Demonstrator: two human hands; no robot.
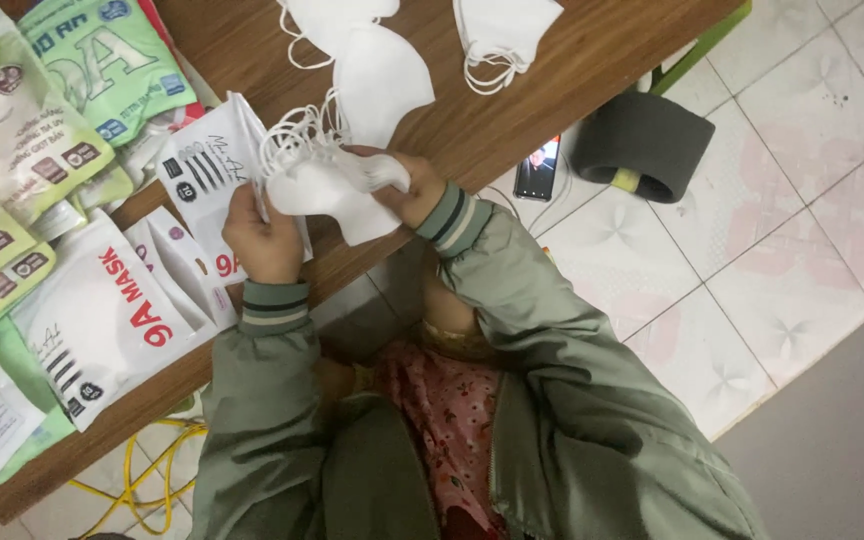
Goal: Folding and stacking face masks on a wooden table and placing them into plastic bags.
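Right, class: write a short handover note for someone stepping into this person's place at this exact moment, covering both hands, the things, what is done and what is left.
Left hand: grips the open white pouch at its mouth, over the table edge.
Right hand: grips a stack of white masks, its end at the pouch mouth; ear loops hang loose above.
Loose masks lie further up the wooden table. White and green pouches lie piled at the left end.
Done: stack gathered and brought to the pouch mouth.
Left: the stack is mostly outside the pouch; the loose masks remain on the table.
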